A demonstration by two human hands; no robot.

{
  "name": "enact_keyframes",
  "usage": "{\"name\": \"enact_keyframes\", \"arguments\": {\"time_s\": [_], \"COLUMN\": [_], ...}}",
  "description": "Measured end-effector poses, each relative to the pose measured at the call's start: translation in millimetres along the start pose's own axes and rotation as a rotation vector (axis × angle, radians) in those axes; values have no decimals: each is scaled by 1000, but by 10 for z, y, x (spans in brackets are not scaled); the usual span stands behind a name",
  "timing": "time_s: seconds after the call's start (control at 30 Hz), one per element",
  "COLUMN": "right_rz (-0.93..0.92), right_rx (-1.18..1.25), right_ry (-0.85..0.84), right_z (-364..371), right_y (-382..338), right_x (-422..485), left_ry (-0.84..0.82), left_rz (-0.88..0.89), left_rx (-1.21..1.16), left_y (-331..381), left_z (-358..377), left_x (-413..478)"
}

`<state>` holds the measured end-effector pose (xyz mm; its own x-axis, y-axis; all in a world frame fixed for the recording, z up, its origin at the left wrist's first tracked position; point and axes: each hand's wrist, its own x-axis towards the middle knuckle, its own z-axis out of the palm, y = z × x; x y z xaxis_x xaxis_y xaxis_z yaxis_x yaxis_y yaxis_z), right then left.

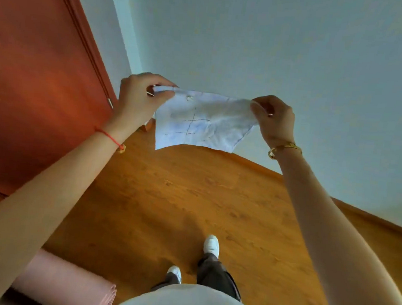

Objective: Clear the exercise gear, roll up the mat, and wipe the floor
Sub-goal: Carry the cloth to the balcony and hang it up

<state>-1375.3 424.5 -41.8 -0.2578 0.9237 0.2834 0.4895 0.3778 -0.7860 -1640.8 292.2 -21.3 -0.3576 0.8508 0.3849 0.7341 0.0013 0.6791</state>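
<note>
left grip (139, 96), right grip (274, 121) — outstretched, pinching cloth (204, 126)

thin creased cloth (202, 121), glossy wood floor (191, 200)

Two hands show at mid-frame, the left hand (139, 98) and the right hand (274, 121), with one white cloth (202, 123) between them. There are two bracelets: one red string bracelet (108, 135) left of centre and one gold bracelet (284, 148) right of centre. Two white shoes sit at the lower middle, the upper shoe (211, 244) and the lower shoe (175, 273). One rolled pink mat (69, 284) lies at the lower left. One red-brown door (32, 64) fills the upper left.
</note>
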Motion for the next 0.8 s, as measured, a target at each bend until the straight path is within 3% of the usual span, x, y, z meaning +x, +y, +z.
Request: {"name": "enact_keyframes", "arguments": {"time_s": [0.23,0.53,0.8], "right_rz": [240,480,613], "right_rx": [7,-180,-260], "right_ry": [288,628,824], "right_z": [-1540,-3172,-4470], "right_y": [247,663,1158], "right_x": [-1017,-2575,-3799], "left_ry": [-235,-599,-823], "left_rz": [231,430,577], "left_rx": [-216,-425,-512], "left_y": [1183,2781,4337], "left_z": [676,2022,3232], "left_x": [-77,-595,-1337]}}
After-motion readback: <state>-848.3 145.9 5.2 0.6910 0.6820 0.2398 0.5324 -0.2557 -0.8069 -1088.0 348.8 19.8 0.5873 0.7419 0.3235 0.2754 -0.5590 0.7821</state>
